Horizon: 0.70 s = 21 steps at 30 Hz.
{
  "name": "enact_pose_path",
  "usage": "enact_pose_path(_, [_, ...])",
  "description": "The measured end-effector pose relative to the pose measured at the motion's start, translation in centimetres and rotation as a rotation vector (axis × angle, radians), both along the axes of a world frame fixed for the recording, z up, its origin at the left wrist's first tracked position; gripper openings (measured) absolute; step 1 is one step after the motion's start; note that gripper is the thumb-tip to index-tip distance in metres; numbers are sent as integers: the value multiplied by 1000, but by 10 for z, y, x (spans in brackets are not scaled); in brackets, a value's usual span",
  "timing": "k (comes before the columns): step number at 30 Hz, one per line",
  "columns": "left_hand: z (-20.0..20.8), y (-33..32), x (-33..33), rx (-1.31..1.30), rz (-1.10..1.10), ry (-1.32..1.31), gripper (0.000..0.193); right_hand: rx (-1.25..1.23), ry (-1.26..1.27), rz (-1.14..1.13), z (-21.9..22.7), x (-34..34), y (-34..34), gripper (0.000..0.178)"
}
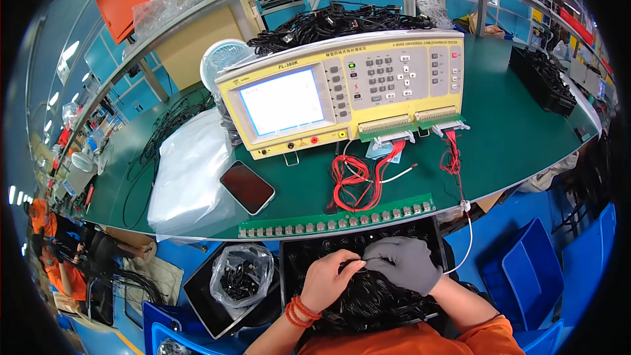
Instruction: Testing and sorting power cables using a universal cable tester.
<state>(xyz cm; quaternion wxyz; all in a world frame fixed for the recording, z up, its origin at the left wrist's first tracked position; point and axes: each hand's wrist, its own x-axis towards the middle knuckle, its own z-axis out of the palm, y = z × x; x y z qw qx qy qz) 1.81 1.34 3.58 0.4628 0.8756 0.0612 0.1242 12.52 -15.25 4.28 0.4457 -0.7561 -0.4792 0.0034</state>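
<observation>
My bare left hand (332, 279), with red beaded bracelets at the wrist, pinches thumb against forefinger. My right hand (404, 264), in a grey glove, is closed and meets the left fingertips. What they hold between them is too small and covered to make out. Both hands are above a black bin (284, 269) full of black cables (378, 302). A white cable (470, 243) hangs from the bench edge and runs down to the right glove, where it goes out of sight.
A yellow cable tester (348, 85) with a lit screen stands on the green bench (486, 118), black cables heaped on top. Red wires (358, 184), a phone (248, 187), plastic sheets (190, 171) and a connector strip (335, 223) lie before it. A bag of small black parts (242, 276) and a blue bin (526, 276) flank me.
</observation>
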Motion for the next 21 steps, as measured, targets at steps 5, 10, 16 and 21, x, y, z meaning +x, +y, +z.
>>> enact_pose_path(5, [-4,4,-5,298,-115,66,26,143,-9,-10,-5,-4,15,8])
enact_pose_path(10, [-14,12,9,30,207,-44,25,32,260,-93,-12,-7,18,14])
enact_pose_path(16, [-25,9,29,144,255,16,31,4,416,-141,-26,-12,10,18])
enact_pose_path(21, [-16,9,31,-643,134,192,39,119,456,-238,-20,-15,11,13])
